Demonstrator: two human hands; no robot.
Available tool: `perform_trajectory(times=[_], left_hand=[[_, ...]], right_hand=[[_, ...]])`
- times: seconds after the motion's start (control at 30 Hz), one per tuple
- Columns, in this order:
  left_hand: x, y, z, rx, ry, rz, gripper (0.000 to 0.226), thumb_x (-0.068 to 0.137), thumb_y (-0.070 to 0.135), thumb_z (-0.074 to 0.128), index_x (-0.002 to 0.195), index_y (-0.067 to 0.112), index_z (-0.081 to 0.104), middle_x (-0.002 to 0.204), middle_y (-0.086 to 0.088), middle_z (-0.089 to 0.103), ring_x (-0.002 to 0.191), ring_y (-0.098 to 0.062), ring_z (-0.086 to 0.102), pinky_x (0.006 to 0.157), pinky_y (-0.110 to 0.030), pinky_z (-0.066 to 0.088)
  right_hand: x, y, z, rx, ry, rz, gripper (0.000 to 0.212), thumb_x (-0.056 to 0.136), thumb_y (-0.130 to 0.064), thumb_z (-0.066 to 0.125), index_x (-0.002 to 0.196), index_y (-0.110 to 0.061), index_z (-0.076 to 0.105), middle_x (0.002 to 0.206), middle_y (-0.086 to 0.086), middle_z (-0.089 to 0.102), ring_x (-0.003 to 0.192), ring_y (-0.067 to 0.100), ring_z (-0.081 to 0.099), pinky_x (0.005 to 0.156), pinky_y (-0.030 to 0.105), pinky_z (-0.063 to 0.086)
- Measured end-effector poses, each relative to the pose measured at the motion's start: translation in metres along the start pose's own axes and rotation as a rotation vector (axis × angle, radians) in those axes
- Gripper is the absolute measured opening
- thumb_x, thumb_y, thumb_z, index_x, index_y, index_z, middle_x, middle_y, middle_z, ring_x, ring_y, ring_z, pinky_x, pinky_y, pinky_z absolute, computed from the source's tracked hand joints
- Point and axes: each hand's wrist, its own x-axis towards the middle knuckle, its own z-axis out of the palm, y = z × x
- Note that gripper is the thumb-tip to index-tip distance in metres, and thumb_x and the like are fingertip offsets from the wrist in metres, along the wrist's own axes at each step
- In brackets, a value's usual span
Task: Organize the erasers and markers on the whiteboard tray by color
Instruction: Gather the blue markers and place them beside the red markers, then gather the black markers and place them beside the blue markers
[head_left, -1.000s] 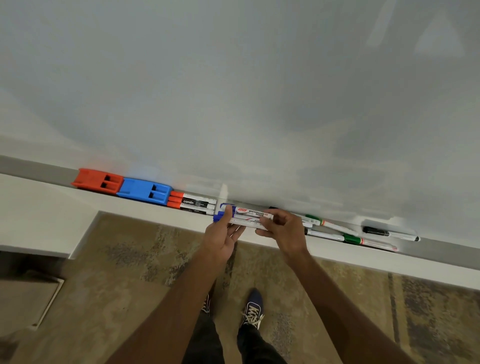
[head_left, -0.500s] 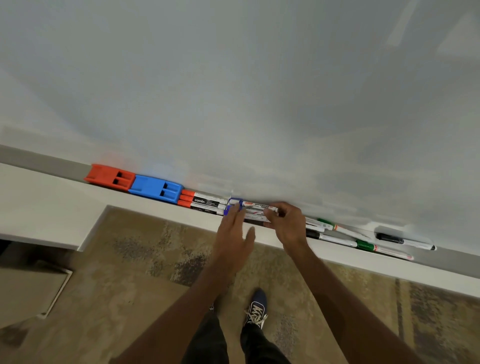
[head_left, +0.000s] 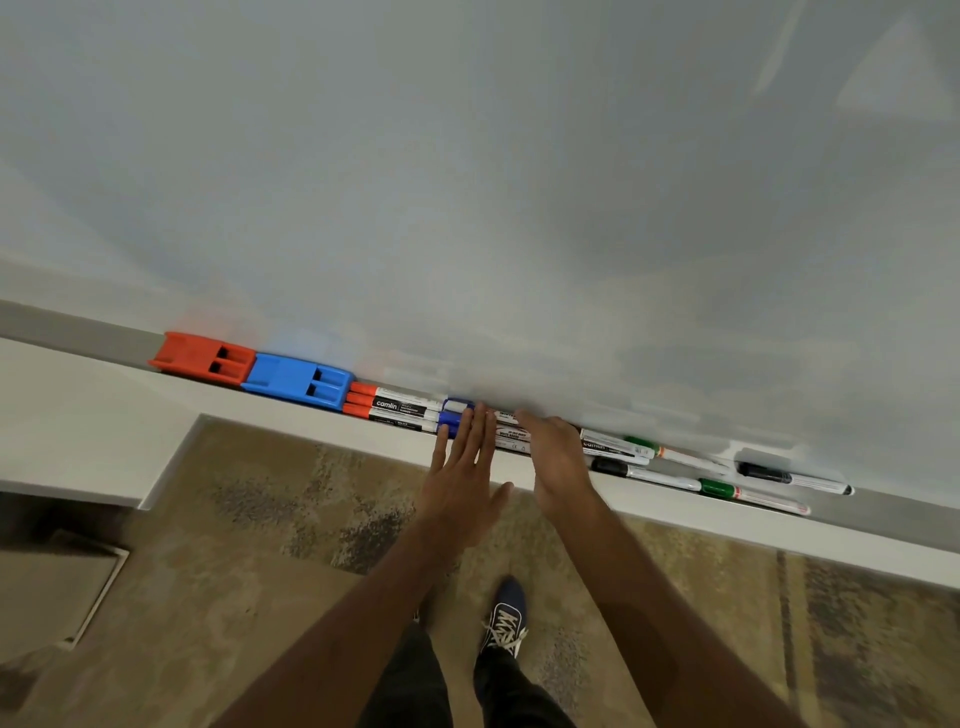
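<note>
On the whiteboard tray (head_left: 883, 506) an orange eraser (head_left: 205, 355) lies at the left with a blue eraser (head_left: 297, 379) touching it. Three orange-capped markers (head_left: 392, 408) follow. The blue-capped markers (head_left: 457, 415) lie right of them, partly under my fingers. My left hand (head_left: 465, 478) is flat with fingers spread, its fingertips on the blue markers. My right hand (head_left: 556, 462) rests open over the same markers' right ends. Farther right lie green markers (head_left: 719, 488) and black markers (head_left: 789, 477).
The whiteboard (head_left: 467, 182) fills the upper view. A white ledge (head_left: 78, 415) juts out at the left below the tray. Patterned carpet (head_left: 260, 545) and my shoe (head_left: 506, 613) are below.
Both hands held the blue markers above the tray edge, set them down beside the orange markers, and have now opened flat over them.
</note>
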Motion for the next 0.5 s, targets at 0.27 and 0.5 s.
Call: perform_trajectory(times=[0.27, 0.5], left_hand=[[0.001, 0.002, -0.003, -0.101, 0.013, 0.016, 0.086, 0.097, 0.051, 0.034, 0.152, 0.010, -0.019, 0.161, -0.008, -0.025, 0.146, -0.021, -0.028, 0.122, -0.044, -0.009], [-0.006, 0.014, -0.005, -0.355, 0.125, 0.058, 0.076, 0.098, 0.040, 0.037, 0.152, 0.019, -0.013, 0.161, 0.002, -0.019, 0.144, -0.006, -0.029, 0.117, -0.027, -0.015]], right_hand=[[-0.013, -0.004, -0.031, -0.358, 0.014, -0.267, 0.006, 0.086, -0.018, 0.064, 0.084, -0.018, 0.070, 0.078, -0.005, 0.069, 0.078, 0.015, 0.062, 0.077, 0.034, 0.050], [0.002, 0.003, -0.096, -1.218, 0.233, -0.730, 0.031, 0.079, 0.004, 0.062, 0.106, -0.009, 0.069, 0.106, 0.008, 0.071, 0.100, 0.031, 0.060, 0.071, 0.040, 0.051]])
